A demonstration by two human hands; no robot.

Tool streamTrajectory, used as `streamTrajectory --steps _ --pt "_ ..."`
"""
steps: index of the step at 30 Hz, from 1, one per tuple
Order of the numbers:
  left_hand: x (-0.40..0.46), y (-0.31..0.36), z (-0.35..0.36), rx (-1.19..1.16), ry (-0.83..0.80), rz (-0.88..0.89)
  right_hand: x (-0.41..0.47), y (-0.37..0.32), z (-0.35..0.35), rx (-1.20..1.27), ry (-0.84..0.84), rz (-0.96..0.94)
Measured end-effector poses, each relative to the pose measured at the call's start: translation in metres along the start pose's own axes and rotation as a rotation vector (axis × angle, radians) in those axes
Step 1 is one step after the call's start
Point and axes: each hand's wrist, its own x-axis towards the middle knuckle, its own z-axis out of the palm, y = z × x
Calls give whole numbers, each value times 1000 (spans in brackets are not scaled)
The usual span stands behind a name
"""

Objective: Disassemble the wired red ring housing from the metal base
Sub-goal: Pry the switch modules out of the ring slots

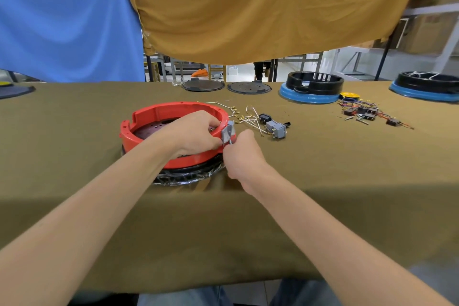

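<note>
- Where the olive-brown cloth covered the table [74, 206], two hanging cloths stood behind it: a blue cloth [64, 17] on the left and a mustard cloth [260, 2] on the right.
- Near the table's middle sat the red ring housing [154, 117], stacked on the metal base [188, 174], which showed as a dark rim below the ring's near edge; a perforated dark plate was visible inside the ring.
- At the far right stood two black ring housings on blue bases [310, 89]; one was cut by the frame edge; two dark round plates [203, 85] lay flat at the far edge, side by side.
- The left hand [196, 131] lay over the ring's right rim, fingers curled over the wall and pinching a grey switch [228, 133] at the ring's outer side.
- The right hand [244, 154] was just beside it, outside the ring, fingers curled toward the same switch; whether they gripped it or a small tool, I cannot tell.
- Right of the ring lay loose white wires with brass terminals [248, 119]; beside them two more switches [275, 129]; well apart to the right, a cluster of dark switches with coloured wires [365, 112].
</note>
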Motion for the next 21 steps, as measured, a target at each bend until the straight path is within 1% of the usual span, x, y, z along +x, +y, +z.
streamTrajectory --steps 2,7,9,12,14,16,20,21 --pt "-2 1 -1 4 4 2 6 7 -13 -142 2 -71" --pt "-2 -2 -1 -22 -3 -7 20 17 -41 -319 -52 -279" --pt "-1 -3 -1 -40 -10 -15 24 15 -48 -370 -81 -335" --pt "-1 -4 -1 -64 -7 -21 26 16 -55 -420 -126 -365" --pt "-1 -3 -1 -67 7 -35 22 17 -50 -370 -90 -344" --pt "-1 -1 0 -62 26 -41 15 15 -33 -303 -46 -271" --pt "-2 0 -1 -40 12 -32 7 -3 1 -74 -105 12" --pt "-1 0 -1 -39 10 -33 8 -6 3 -6 -93 49"
